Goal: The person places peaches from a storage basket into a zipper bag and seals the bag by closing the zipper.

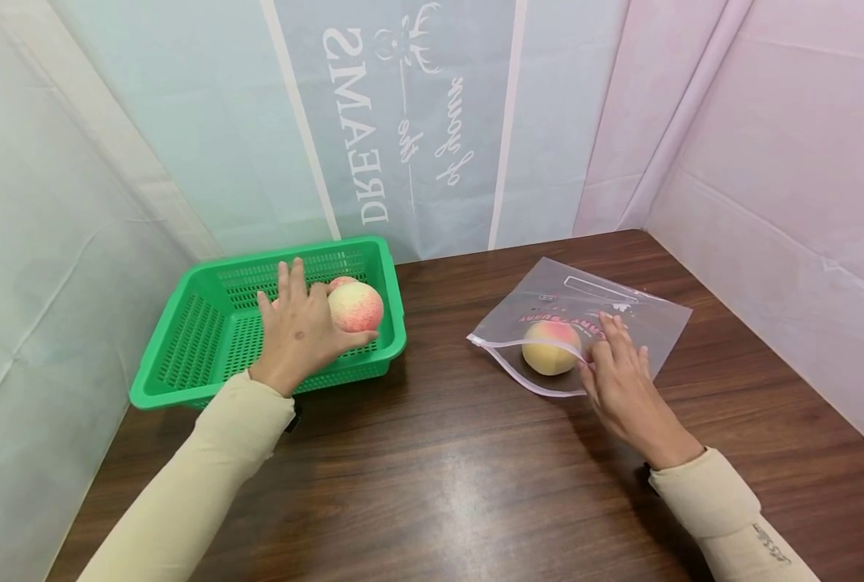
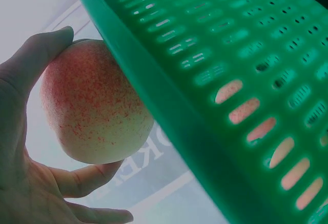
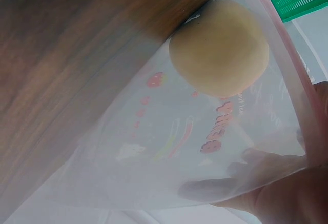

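Note:
My left hand [image 1: 299, 327] is over the right part of a green plastic basket [image 1: 177, 339], gripping a peach [image 1: 356, 307] between thumb and fingers. In the left wrist view that red-speckled peach [image 2: 97, 106] shows beside the basket's rim [image 2: 148, 90]. Part of another peach [image 1: 341, 283] appears behind it, and more fruit shows through the basket's slots. On the right, my right hand [image 1: 624, 388] pinches the edge of a translucent zip bag [image 1: 650, 323] at its parted mouth. One yellow-pink peach [image 1: 548, 349] lies inside the bag, near the opening.
Both the basket and bag are on a dark brown wooden table [image 1: 432, 485]. A pale printed curtain [image 1: 417, 121] hangs along the back edge. White sheeting [image 1: 788, 202] closes off the right side, and similar sheeting [image 1: 39, 242] the left.

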`<move>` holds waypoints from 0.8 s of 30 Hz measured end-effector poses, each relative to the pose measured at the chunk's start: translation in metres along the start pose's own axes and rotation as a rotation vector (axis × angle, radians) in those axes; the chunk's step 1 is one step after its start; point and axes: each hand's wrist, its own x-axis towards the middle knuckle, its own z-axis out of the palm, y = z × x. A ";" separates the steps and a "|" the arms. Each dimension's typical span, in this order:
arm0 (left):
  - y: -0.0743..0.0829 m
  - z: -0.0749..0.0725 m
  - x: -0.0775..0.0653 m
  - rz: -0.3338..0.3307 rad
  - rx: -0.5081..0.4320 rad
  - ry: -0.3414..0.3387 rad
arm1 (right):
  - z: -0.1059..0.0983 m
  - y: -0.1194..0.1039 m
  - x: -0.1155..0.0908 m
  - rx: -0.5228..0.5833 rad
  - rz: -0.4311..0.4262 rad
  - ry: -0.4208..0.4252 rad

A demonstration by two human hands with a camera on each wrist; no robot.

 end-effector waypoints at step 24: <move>0.022 0.003 0.000 0.036 -0.062 -0.004 | 0.000 -0.003 -0.001 0.001 0.004 -0.001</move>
